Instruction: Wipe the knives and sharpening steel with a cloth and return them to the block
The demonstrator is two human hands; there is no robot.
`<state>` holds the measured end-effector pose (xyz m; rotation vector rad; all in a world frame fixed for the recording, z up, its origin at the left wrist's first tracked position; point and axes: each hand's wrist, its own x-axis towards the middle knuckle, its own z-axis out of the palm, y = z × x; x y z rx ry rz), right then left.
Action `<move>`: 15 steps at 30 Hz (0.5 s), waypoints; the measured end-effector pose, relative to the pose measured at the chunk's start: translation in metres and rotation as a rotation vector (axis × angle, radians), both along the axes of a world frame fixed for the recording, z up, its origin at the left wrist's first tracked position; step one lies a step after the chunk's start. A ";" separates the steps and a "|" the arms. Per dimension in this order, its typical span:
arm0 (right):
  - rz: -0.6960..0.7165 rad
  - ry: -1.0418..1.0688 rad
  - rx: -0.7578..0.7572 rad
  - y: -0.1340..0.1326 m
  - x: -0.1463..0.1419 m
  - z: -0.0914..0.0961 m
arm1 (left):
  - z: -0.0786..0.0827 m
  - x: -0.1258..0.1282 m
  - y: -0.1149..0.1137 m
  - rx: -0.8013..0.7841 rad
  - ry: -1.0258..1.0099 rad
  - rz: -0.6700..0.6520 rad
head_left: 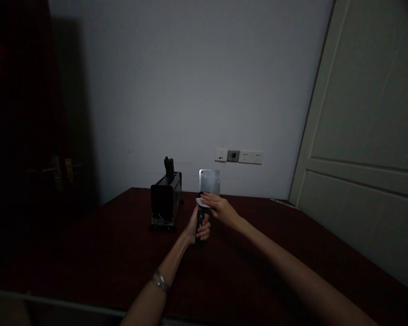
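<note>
A cleaver point(210, 180) with a broad shiny blade and a black riveted handle is held upright above the table. My left hand point(197, 226) is wrapped around its handle. At the lower part of the blade, my right hand point(221, 208) presses a small white cloth point(203, 202) against the metal near the handle. The fingers of that hand are closed over the cloth and hide part of the blade. A black knife block point(163, 197) stands just left of the hands, with black handles point(169, 167) sticking up from its top.
The dark red-brown table point(129, 258) reaches back to a grey wall point(190, 90). Sockets point(246, 156) are set in the wall behind the cleaver. A pale panelled door point(363, 181) borders the right side; a dark door with a handle point(57, 172) stands at the left.
</note>
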<state>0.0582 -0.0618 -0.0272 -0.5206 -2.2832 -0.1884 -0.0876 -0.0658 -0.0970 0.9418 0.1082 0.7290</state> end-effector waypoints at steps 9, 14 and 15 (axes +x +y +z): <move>-0.108 0.202 0.014 0.017 0.008 0.016 | -0.001 0.005 -0.003 0.018 0.039 -0.120; -0.015 0.086 0.010 -0.007 0.005 -0.016 | -0.005 0.005 0.000 0.008 0.015 -0.066; -0.009 0.078 0.014 -0.006 0.006 -0.015 | -0.005 0.005 -0.001 0.010 0.016 -0.062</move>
